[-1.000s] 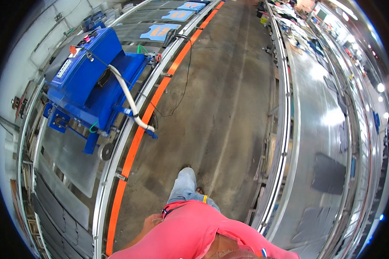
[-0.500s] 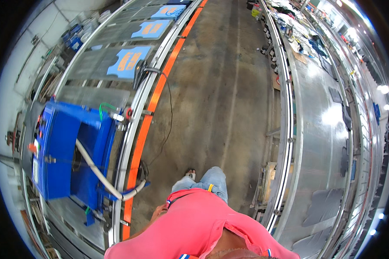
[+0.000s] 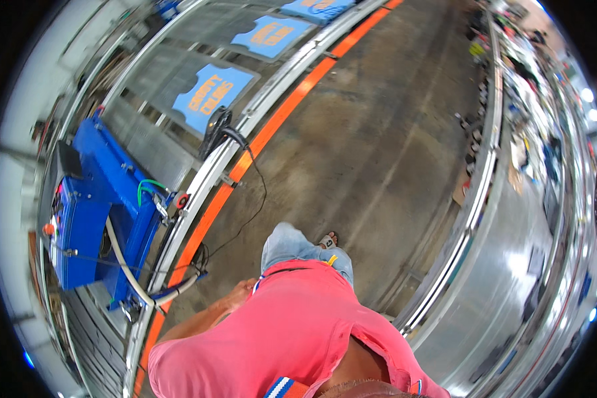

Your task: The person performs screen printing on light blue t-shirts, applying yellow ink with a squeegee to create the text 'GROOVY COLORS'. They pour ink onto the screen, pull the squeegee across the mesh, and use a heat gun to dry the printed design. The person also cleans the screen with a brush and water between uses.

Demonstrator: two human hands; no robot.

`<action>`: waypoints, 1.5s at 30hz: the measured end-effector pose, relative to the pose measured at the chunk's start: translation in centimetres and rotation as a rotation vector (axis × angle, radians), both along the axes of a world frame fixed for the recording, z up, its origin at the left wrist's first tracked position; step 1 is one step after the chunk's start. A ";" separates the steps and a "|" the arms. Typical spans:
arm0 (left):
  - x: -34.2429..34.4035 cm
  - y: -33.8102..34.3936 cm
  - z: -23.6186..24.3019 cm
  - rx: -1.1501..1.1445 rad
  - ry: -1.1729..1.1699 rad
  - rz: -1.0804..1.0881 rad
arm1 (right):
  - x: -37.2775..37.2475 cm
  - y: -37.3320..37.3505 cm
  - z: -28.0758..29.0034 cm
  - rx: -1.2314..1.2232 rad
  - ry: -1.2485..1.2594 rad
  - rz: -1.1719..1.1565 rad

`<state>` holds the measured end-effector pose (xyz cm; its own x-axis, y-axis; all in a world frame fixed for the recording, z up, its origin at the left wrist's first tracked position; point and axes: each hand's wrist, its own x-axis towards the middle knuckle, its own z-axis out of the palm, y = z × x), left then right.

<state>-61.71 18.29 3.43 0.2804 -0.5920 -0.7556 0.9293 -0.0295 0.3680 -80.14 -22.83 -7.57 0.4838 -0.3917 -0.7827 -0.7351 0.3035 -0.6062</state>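
My left hand hangs low beside my hip, partly covered by my pink shirt. Its fingers are too hidden to show whether they hold anything. My right hand is out of sight. Nearest on the left is a rail with an orange strip, a pale hose bending toward it. The hose comes from a blue machine on the long table. Farther along, a black device with a cable rests at the rail beside a light-blue cut fabric panel with orange print.
More blue printed panels lie farther up the left table. A concrete aisle runs between the tables, with a thin cable trailing on it. To the right stands another long metal-railed table, piled with cloth and clutter at its far part.
My view has turned to the left, tilting the aisle and tables. One leg has stepped forward, and more of my left forearm and hand shows. The blue machine now sits nearer the left edge.
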 end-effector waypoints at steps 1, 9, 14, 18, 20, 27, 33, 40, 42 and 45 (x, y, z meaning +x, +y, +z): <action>0.8 -1.3 1.0 -0.001 0.004 0.017 | 2.4 -2.5 0.2 -0.007 -0.011 0.022; 8.8 -10.2 2.2 -0.121 -0.263 0.097 | 18.9 -14.9 -0.1 -0.020 -0.043 0.137; 15.4 -14.9 -0.7 -0.096 0.027 0.333 | 21.7 -18.9 -0.7 0.007 0.045 0.189; 16.7 -17.6 -2.7 0.253 -0.021 0.522 | 23.2 -22.4 0.1 -0.019 0.129 0.319; 16.9 -19.6 -5.7 0.380 -0.055 0.605 | 25.1 -24.5 0.1 -0.141 0.126 0.535; 22.0 -25.5 -1.2 0.447 -0.131 0.528 | 41.0 -28.5 5.6 0.625 0.050 0.145; 25.9 -31.3 -1.4 0.613 -0.658 0.292 | 51.7 -28.0 8.2 0.159 -0.086 0.924; 25.5 -31.7 -7.7 1.247 -0.651 0.599 | 57.0 -25.4 -0.6 -0.037 -0.092 0.731; 24.3 -30.4 -7.6 1.069 -0.498 0.492 | 58.4 -25.9 -0.5 0.101 -0.041 0.703; 23.3 -28.3 -6.8 0.715 -0.246 0.638 | 59.0 -27.3 -0.6 0.083 0.151 0.804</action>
<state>-38.37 -9.98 -3.34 0.5849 0.2981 -0.7543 0.7485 0.1598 0.6436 -21.16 -50.12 -8.17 0.4794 0.0919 -0.8728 -0.8187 -0.3113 -0.4825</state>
